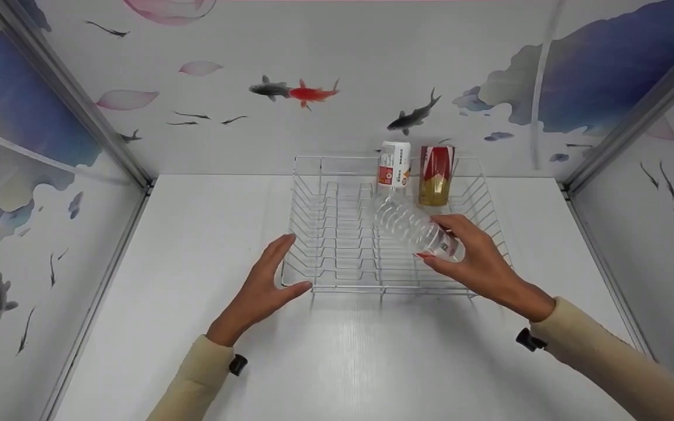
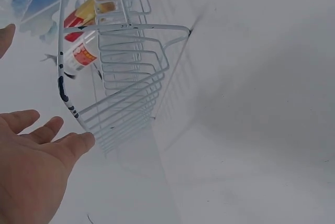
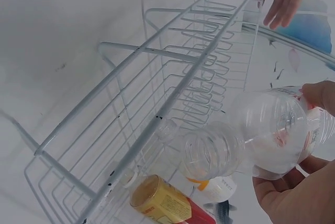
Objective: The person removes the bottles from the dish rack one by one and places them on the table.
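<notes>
My right hand (image 1: 477, 257) grips a clear ribbed plastic bottle (image 1: 401, 219) near its labelled end, thumb on one side and fingers on the other. The bottle is tilted over the right half of a white wire dish rack (image 1: 384, 287). In the right wrist view, the clear bottle (image 3: 272, 130) extends from the fingers above the rack. With fingers spread, my left hand (image 1: 258, 289) is by the rack's front left corner, holding nothing; whether its fingertips touch the wire I cannot tell. At the rack's back are a white-and-red labelled bottle (image 1: 394, 164) and a red-and-gold can (image 1: 436, 175).
The rack stands on a white table (image 1: 337, 362) near the back wall (image 1: 337, 52), which is printed with fish and petals. Side walls with metal edge strips flank the table. Wire dividers (image 1: 337, 234) fill the rack's left half.
</notes>
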Demonstrator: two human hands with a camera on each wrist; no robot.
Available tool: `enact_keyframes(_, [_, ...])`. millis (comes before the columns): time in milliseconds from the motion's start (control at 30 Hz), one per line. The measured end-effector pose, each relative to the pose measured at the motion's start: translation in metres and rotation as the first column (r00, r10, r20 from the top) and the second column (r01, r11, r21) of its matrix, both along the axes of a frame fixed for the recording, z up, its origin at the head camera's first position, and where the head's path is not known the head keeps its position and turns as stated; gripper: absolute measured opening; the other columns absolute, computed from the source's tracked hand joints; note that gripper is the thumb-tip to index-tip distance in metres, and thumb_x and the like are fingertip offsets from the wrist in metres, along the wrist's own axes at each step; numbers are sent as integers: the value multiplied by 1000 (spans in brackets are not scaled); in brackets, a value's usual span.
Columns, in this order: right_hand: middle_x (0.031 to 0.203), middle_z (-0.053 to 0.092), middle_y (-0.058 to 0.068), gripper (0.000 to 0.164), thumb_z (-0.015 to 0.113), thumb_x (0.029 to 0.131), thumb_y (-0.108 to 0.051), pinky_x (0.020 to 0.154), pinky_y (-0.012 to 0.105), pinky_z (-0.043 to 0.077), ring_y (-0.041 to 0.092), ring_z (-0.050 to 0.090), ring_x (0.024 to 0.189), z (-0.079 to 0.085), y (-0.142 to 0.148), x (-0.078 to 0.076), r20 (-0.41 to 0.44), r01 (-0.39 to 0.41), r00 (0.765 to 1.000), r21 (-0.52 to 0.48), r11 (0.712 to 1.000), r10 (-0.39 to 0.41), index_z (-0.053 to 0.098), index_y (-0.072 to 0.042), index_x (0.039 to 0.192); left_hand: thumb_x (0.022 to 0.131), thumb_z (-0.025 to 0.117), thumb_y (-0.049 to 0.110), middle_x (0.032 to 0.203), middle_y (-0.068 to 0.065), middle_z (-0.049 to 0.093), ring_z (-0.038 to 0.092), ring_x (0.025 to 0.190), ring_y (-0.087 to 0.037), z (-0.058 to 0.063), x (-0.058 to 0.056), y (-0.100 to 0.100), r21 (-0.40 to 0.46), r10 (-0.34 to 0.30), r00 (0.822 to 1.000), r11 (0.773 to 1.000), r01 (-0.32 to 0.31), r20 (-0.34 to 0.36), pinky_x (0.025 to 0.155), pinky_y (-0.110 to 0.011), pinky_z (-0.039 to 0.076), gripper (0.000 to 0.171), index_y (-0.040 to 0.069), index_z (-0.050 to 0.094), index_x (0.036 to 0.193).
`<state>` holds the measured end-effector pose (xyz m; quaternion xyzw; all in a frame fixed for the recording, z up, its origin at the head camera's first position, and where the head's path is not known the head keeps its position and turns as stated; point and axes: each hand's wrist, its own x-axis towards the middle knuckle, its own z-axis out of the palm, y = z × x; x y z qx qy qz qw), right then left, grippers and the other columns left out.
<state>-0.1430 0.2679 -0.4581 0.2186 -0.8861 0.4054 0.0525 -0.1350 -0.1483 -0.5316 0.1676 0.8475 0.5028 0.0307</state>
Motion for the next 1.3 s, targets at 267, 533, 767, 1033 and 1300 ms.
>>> enact_keyframes(267, [146, 63, 9, 75, 96, 87, -9, 99, 29, 60, 22, 64, 123, 1, -1, 2, 10, 4, 1000, 35, 999, -4, 59, -5, 152, 96, 89, 30, 177, -12, 34, 32, 164, -35, 8, 1, 5, -47, -69, 997, 997, 67, -30, 131, -61, 31, 97, 11, 33, 173])
enact_keyframes(533, [143, 65, 8, 74, 97, 85, -6, 96, 26, 59, 20, 64, 121, -1, -2, 3, -26, -12, 1000, 34, 999, 13, 61, -5, 150, 97, 88, 27, 172, -14, 42, 39, 161, -34, 15, -2, 8, -65, -138, 982, 989, 131, -128, 130, -57, 36, 91, 7, 38, 171])
enact_keyframes(767, [145, 64, 7, 73, 97, 85, -7, 97, 17, 55, 18, 62, 121, -2, -3, 6, -50, -51, 997, 26, 998, 52, 61, -6, 150, 98, 87, 28, 172, -12, 43, 42, 159, -32, 20, -2, 9, -87, -187, 968, 981, 175, -164, 124, -53, 45, 91, 8, 37, 171])
enact_keyframes(1033, [146, 63, 15, 75, 96, 86, -9, 98, 12, 53, 18, 60, 121, -4, -5, 9, -70, -86, 994, 53, 995, 89, 60, -2, 151, 98, 87, 28, 172, -13, 43, 41, 160, -32, 21, 0, 11, -121, -217, 963, 972, 199, -162, 126, -56, 42, 90, 9, 37, 171])
enact_keyframes(1300, [145, 63, 12, 74, 96, 86, -9, 101, 10, 49, 20, 60, 123, -6, -8, 12, -110, -115, 986, 64, 991, 121, 60, 0, 150, 99, 87, 29, 173, -11, 41, 39, 161, -31, 25, 1, 15, -120, -231, 965, 969, 216, -127, 129, -55, 38, 90, 10, 37, 171])
